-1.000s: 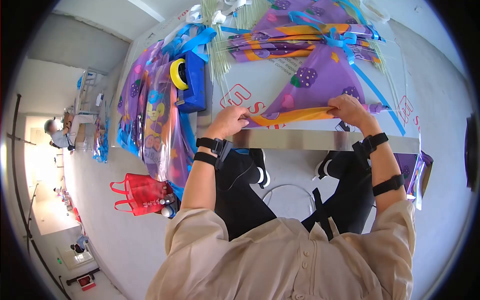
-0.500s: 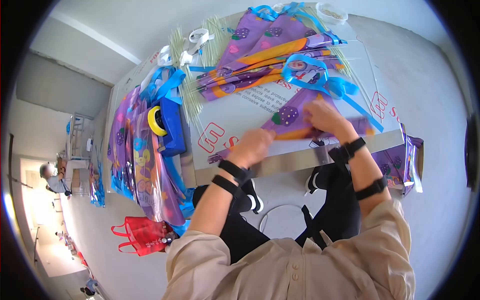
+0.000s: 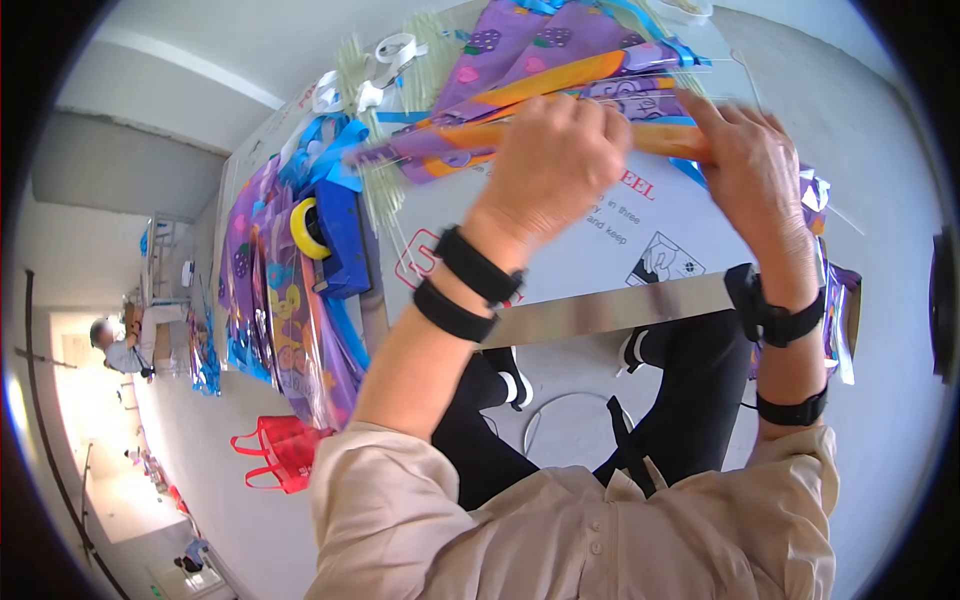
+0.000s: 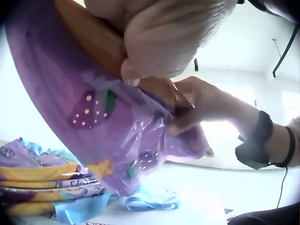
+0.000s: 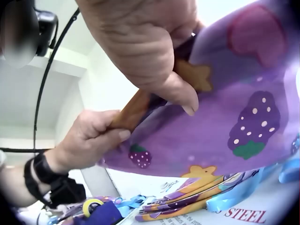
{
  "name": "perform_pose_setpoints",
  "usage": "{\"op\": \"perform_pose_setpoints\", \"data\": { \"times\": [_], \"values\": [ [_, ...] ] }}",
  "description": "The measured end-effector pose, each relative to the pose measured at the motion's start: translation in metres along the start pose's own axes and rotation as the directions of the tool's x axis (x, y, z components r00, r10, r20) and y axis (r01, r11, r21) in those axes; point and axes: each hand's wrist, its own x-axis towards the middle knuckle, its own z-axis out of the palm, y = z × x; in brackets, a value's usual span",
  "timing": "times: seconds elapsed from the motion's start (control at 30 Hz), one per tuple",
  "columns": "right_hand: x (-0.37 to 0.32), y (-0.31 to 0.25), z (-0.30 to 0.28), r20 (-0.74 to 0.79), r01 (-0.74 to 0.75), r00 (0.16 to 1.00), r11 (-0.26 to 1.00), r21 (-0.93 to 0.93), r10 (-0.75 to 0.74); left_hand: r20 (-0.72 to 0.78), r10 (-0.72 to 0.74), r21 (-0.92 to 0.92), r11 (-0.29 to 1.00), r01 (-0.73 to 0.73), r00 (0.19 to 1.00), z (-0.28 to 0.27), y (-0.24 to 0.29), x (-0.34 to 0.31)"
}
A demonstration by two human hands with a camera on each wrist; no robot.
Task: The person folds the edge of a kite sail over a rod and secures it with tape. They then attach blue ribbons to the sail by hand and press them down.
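Both hands hold a glossy purple sheet (image 4: 140, 108) printed with berries, stars and hearts, raised above the table. Its rolled orange edge (image 3: 665, 138) runs between them. My left hand (image 3: 555, 165), blurred in the head view, grips this edge at one side. Farther right, my right hand (image 3: 755, 175) pinches the same edge, its thumb lying on the purple face in the right wrist view. Below the edge the sheet hangs down in both wrist views. Behind it, folded purple-and-orange pieces (image 5: 206, 197) lie stacked with blue ribbon (image 4: 152, 201) beside them.
Left on the table stands a blue tape dispenser (image 3: 345, 250) with a yellow tape roll (image 3: 303, 228). Printed bundles (image 3: 290, 340) hang over the left edge. Pale thin rods (image 3: 385, 200) and white ribbon rolls (image 3: 395, 47) lie farther back. A red bag (image 3: 280, 455) is on the floor.
The sheet lay flat near the table's front edge with the hands at its orange border. Both hands have lifted it and carried it away from the body, toward the stack.
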Motion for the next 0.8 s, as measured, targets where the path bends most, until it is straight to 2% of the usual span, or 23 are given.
{"op": "perform_pose_setpoints", "data": {
  "times": [0.03,0.1,0.13,0.17,0.2,0.23,0.3,0.33,0.37,0.43,0.47,0.5,0.53,0.57,0.6,0.63,0.67,0.7,0.73,0.77,0.8],
  "values": [
    [-0.002,0.002,-0.005,0.272,-0.147,0.955,0.984,0.099,0.115,-0.007,-0.02,0.031,0.999,0.02,1.0,0.003,0.011,-0.006],
    [-0.013,0.021,0.007,0.198,0.013,0.979,0.987,0.158,-0.044,-0.013,-0.052,0.069,0.996,0.053,0.999,0.006,0.012,-0.022],
    [-0.016,0.026,0.008,0.199,0.023,0.978,0.986,0.162,-0.055,-0.021,-0.078,0.058,0.995,0.079,0.997,0.009,0.011,-0.03],
    [-0.019,0.031,0.007,0.283,-0.014,0.958,0.981,0.193,-0.042,-0.03,-0.102,0.043,0.994,0.103,0.994,0.012,0.009,-0.037],
    [-0.022,0.036,0.006,0.365,-0.057,0.931,0.974,0.217,-0.027,0.028,-0.123,-0.027,0.992,0.124,0.992,0.011,0.002,-0.046],
    [-0.023,0.041,0.003,0.365,-0.055,0.93,0.975,0.217,-0.029,0.028,-0.126,-0.027,0.992,0.126,0.992,0.007,-0.006,-0.053],
    [-0.022,0.054,0.0,0.632,-0.278,0.775,0.885,0.373,-0.023,0.247,-0.083,-0.13,0.984,0.118,0.965,-0.005,-0.023,-0.068],
    [-0.027,0.062,0.002,0.609,-0.338,0.793,0.832,0.44,0.0,0.244,-0.085,-0.13,0.984,0.12,0.966,-0.009,-0.032,-0.077],
    [-0.023,0.067,0.002,0.606,-0.334,0.795,0.835,0.437,0.001,0.265,-0.118,-0.183,0.968,0.17,0.957,-0.013,-0.042,-0.086],
    [-0.011,0.073,-0.001,0.698,-0.393,0.716,0.824,0.408,-0.003,0.278,-0.146,-0.239,0.947,0.215,0.95,-0.026,-0.058,-0.095],
    [-0.012,0.068,-0.008,0.537,-0.296,0.843,0.857,0.421,0.028,0.215,-0.163,-0.148,0.969,0.197,0.963,-0.034,-0.066,-0.096],
    [0.0,0.07,-0.011,0.534,-0.292,0.845,0.861,0.416,0.029,0.152,-0.175,-0.054,0.981,0.185,0.973,-0.042,-0.073,-0.097],
    [0.021,0.075,-0.01,0.591,-0.246,0.807,0.911,0.332,0.003,0.145,-0.176,-0.055,0.981,0.186,0.974,-0.051,-0.077,-0.097],
    [0.043,0.081,-0.008,0.648,-0.194,0.762,0.949,0.247,-0.013,-0.006,-0.208,0.155,0.966,0.206,0.978,-0.062,-0.079,-0.098],
    [0.064,0.09,-0.003,0.562,-0.092,0.827,0.984,0.154,-0.011,-0.161,-0.202,0.351,0.903,0.247,0.966,-0.069,-0.079,-0.097],
    [0.086,0.099,0.002,0.471,0.003,0.882,0.999,0.047,-0.025,-0.167,-0.201,0.348,0.904,0.248,0.965,-0.076,-0.075,-0.097],
    [0.117,0.103,0.008,0.37,0.013,0.927,0.981,-0.193,0.06,-0.153,-0.325,0.205,0.913,0.352,0.933,-0.084,-0.068,-0.101],
    [0.142,0.101,0.006,0.249,0.0,0.962,0.907,-0.421,0.116,-0.119,-0.443,0.06,0.89,0.452,0.888,-0.09,-0.062,-0.106],
    [0.156,0.068,-0.021,-0.01,-0.114,0.993,0.953,-0.279,0.116,-0.078,-0.437,0.019,0.898,0.439,0.896,-0.088,-0.058,-0.115],
    [0.174,0.054,-0.029,-0.208,-0.157,0.974,0.931,-0.33,0.091,-0.08,-0.445,0.023,0.894,0.448,0.892,-0.088,-0.052,-0.122],
    [0.191,0.041,-0.036,-0.419,-0.109,0.907,0.939,-0.327,-0.041,0.017,-0.424,-0.015,0.906,0.424,0.906,-0.087,-0.044,-0.129]
  ]
}}
